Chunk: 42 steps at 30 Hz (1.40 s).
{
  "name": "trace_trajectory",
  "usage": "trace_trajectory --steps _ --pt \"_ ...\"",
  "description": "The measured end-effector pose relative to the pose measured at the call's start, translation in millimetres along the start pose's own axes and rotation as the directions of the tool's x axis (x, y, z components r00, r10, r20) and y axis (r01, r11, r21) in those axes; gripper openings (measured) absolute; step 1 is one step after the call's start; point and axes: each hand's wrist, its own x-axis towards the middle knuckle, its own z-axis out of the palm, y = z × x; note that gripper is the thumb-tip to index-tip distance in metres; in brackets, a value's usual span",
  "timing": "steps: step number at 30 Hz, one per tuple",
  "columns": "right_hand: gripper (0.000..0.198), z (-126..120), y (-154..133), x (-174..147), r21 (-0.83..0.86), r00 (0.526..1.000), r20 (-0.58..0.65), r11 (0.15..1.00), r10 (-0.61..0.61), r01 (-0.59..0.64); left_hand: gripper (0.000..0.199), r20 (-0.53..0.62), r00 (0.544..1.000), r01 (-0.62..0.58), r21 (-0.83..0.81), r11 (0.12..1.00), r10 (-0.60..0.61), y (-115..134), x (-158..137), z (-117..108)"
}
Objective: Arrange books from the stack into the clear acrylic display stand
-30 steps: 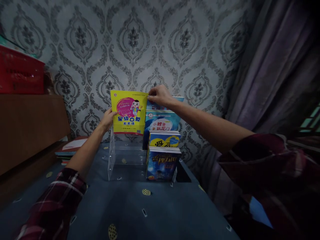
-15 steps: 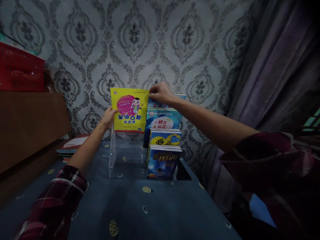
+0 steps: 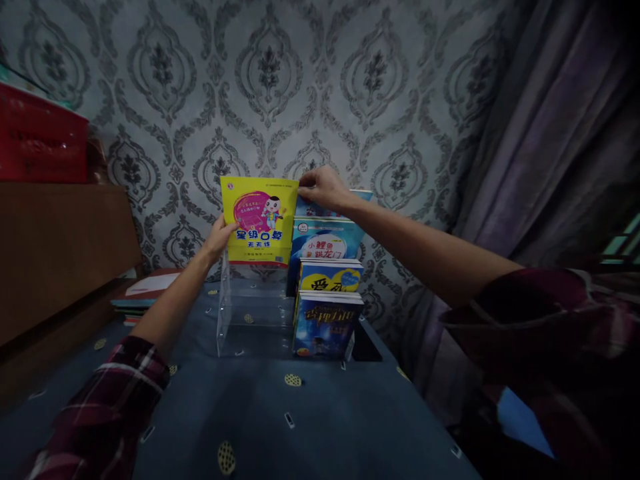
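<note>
A yellow workbook [image 3: 259, 220] with a pink cartoon cover stands upright at the top left tier of a clear acrylic book rack [image 3: 255, 340]. My left hand [image 3: 219, 239] grips its left edge, thumb in front and the other fingers hidden behind. At its upper right edge, my right hand [image 3: 323, 187] pinches with the fingertips. On the rack's right side, books rise in tiers: a dark blue book [image 3: 327, 328] in front, a yellow and blue book [image 3: 330, 277] behind it, then a light blue book [image 3: 327, 239]. The rearmost blue book is partly covered by my right hand.
Left of the rack lies a stack of books [image 3: 145, 290] beside a brown cabinet [image 3: 65, 247]. A red bin [image 3: 43, 137] rests on that cabinet. Patterned dark cloth [image 3: 250, 427] covers the table, and a curtain [image 3: 470, 233] hangs at right.
My left thumb has shifted slightly to the right and down over the workbook's cover. The workbook and my right hand have barely moved.
</note>
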Motion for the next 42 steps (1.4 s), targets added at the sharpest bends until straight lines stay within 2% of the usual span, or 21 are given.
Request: trace_trajectory --steps 7,12,17,27,36,42 --pt "0.021 -2.7 -4.1 -2.2 -0.065 0.999 -0.038 0.998 -0.007 0.004 0.054 -0.007 1.0 -0.001 0.022 1.0 0.001 8.4 -2.3 0.0" --pt "0.031 -2.3 -6.3 0.4 -0.085 0.997 -0.082 0.996 -0.004 -0.004 0.06 0.024 1.0 -0.021 0.037 0.999 0.02 14.0 -2.5 -0.7" --pt "0.032 -1.0 -4.9 0.3 -0.081 0.996 -0.089 0.997 -0.008 0.0 0.068 0.058 0.997 -0.047 0.039 0.998 0.045 13.2 -0.6 -1.6" --pt "0.031 3.4 -8.2 5.1 -0.08 0.997 -0.073 0.997 -0.009 0.003 0.056 0.01 1.0 -0.012 -0.003 1.0 0.012 4.8 7.4 1.0" --pt "0.028 5.6 -5.1 14.8 -0.088 0.997 -0.043 0.994 0.067 -0.071 0.047 -0.022 0.999 0.034 0.02 0.999 -0.033 -1.2 16.7 13.9" --pt "0.023 2.0 4.4 38.3 -0.015 0.994 0.111 1.0 0.015 -0.013 0.045 -0.008 1.0 0.021 -0.002 1.0 -0.021 -4.3 13.6 18.5"
